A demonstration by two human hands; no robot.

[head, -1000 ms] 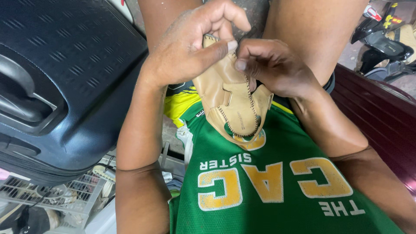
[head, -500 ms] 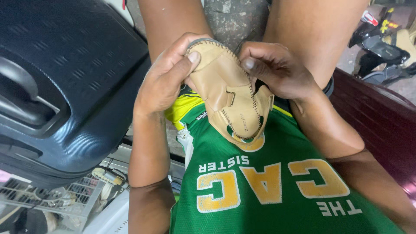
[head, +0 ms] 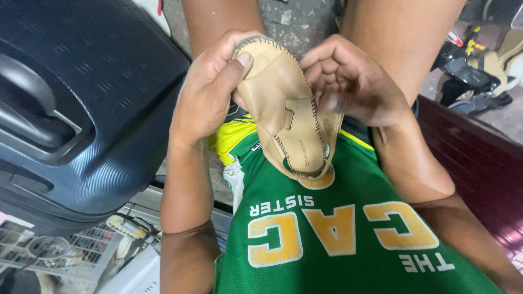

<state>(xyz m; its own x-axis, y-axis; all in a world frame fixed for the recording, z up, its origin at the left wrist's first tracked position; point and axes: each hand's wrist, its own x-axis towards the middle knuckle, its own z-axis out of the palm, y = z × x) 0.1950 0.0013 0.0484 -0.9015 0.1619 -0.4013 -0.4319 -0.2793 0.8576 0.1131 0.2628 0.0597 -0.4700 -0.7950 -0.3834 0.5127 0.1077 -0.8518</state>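
Now the tan shoe upper (head: pixel 289 117) has turned stitched-side up between both hands, left hand (head: pixel 210 92) clamped on its toe rim with thumb on top, right hand (head: pixel 348 81) pinching the far edge, perhaps on a thread, so stitching looks paused.

Matt tan leather sandal (head: pixel 289 117), stitched edge; textured plastic suitcase (head: pixel 81 103).

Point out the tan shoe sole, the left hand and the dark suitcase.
tan shoe sole (head: pixel 291 125), head view, middle of its stitched surface
left hand (head: pixel 210 95), head view, back of the hand
dark suitcase (head: pixel 103 109), head view, textured shell
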